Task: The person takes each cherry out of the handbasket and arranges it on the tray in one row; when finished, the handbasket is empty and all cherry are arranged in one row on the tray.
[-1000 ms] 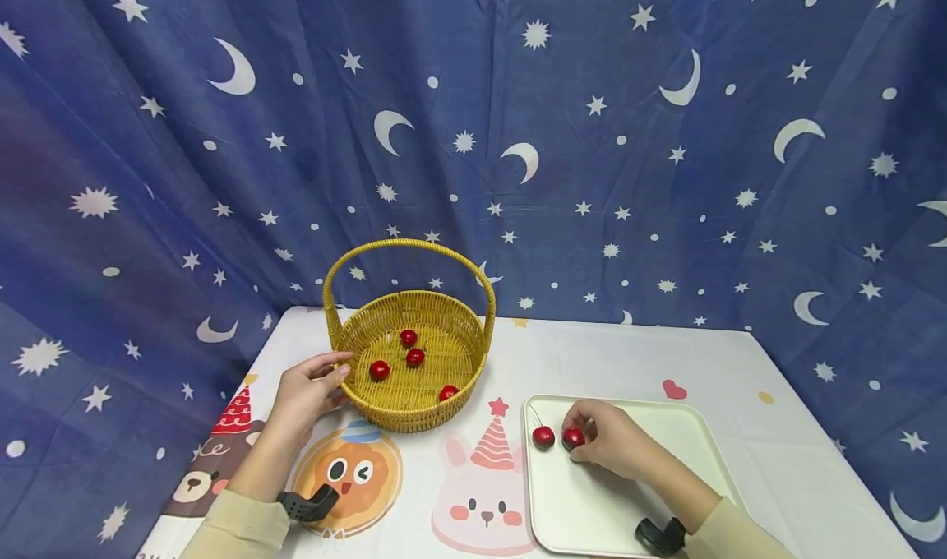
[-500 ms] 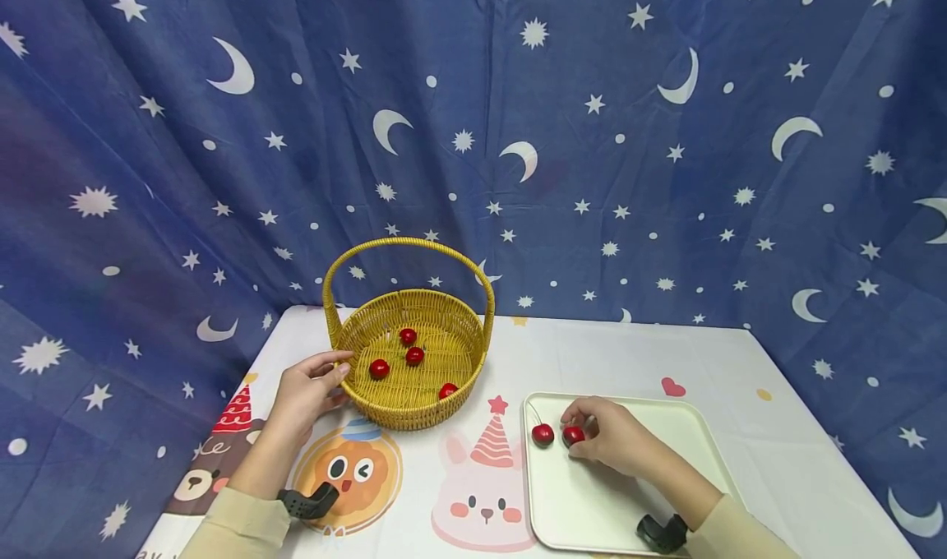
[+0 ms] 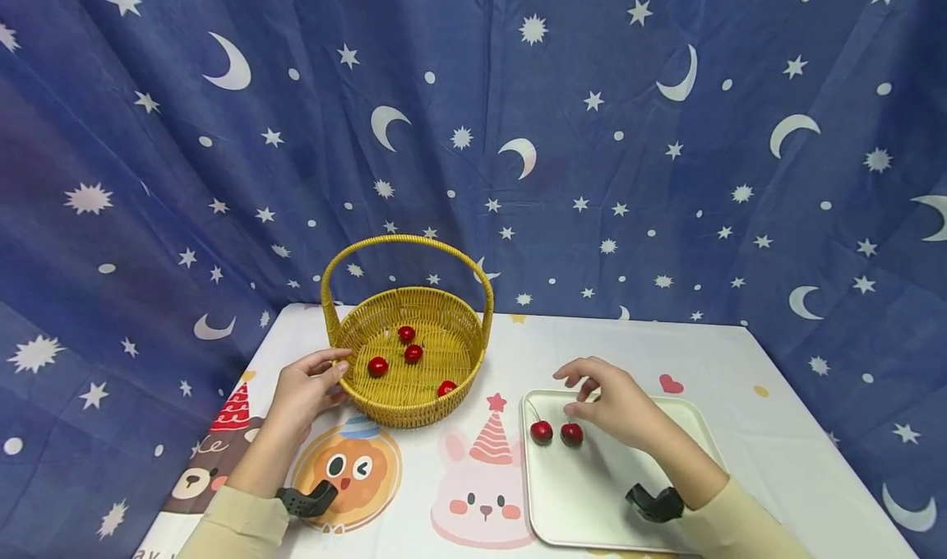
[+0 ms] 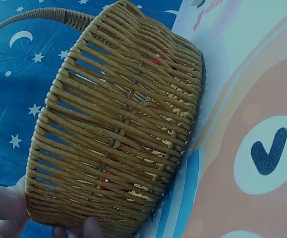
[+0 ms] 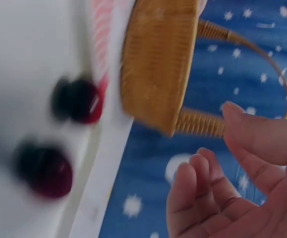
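finding one: the two cherries on the tray (image 3: 592, 538) lie below and to the left of your right grip (image 3: 620, 403). the right cherry (image 3: 571, 435) sits just under your thumb tip as seen from your head; the left cherry (image 3: 541, 432) rests beside it, apart, nearer the basket (image 3: 403, 415). both are round, with no long axis of note; the left one's thin stem runs away from you, toward the tray's far left corner. your right grip is plainly the nearer of the two.

finding two: your right grip is released — thumb and fingers well parted, no cherry between them. whether your thumb brushes the right cherry's stem cannot be told.

finding three: your left grip (image 3: 306, 390) grasps the basket at its left side, digits on both sides of the rim. the basket stands upright on the bench (image 3: 592, 345), left of the tray and well apart from it, with four cherries (image 3: 413, 353) lying loose on its floor.
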A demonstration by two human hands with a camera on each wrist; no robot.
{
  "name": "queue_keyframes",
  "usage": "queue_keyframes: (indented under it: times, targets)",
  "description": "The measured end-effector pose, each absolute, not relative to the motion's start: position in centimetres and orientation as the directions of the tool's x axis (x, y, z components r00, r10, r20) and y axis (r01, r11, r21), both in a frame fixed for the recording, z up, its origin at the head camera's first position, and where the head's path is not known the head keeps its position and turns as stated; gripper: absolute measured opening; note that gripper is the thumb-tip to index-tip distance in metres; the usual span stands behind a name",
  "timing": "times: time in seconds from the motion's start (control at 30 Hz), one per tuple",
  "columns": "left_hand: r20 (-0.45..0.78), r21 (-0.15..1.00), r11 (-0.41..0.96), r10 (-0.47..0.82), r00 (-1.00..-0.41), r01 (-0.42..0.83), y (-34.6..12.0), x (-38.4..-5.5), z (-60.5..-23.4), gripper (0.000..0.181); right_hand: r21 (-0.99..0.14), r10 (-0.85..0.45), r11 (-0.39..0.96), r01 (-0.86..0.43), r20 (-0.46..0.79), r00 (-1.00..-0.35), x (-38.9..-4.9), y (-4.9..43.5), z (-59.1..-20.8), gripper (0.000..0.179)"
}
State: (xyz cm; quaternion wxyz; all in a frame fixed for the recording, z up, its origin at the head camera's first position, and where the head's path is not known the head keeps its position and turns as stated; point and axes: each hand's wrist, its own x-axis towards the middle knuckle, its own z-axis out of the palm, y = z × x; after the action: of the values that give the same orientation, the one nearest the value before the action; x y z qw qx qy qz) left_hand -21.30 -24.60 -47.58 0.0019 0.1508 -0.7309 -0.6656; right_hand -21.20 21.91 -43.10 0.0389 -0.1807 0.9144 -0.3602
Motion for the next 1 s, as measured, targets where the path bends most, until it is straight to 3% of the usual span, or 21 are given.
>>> queue_keyframes:
  times: [0.5, 0.7, 1.0]
  targets:
    - [-0.197, 0.974, 0.067, -0.22, -0.955, -0.217, -24.6, -21.3, -47.7, 0.043, -0.775, -0.563, 0.437, -0.457, 0.16, -0.811, -23.4, 7.1, -42.1, 0.051]
    - [-0.195, 0.975, 0.064, -0.211, -0.958, -0.213, -24.6, -21.4, -47.6, 0.043, -0.766, -0.59, 0.461, -0.447, 0.111, -0.8, -26.5, 2.9, -42.9, 0.051]
    - [-0.203, 0.973, 0.061, -0.217, -0.955, -0.221, -24.7, -21.4, -47.7, 0.042, -0.744, -0.611, 0.542, -0.389, -0.032, -0.791, -30.6, 0.4, -44.4, 0.054]
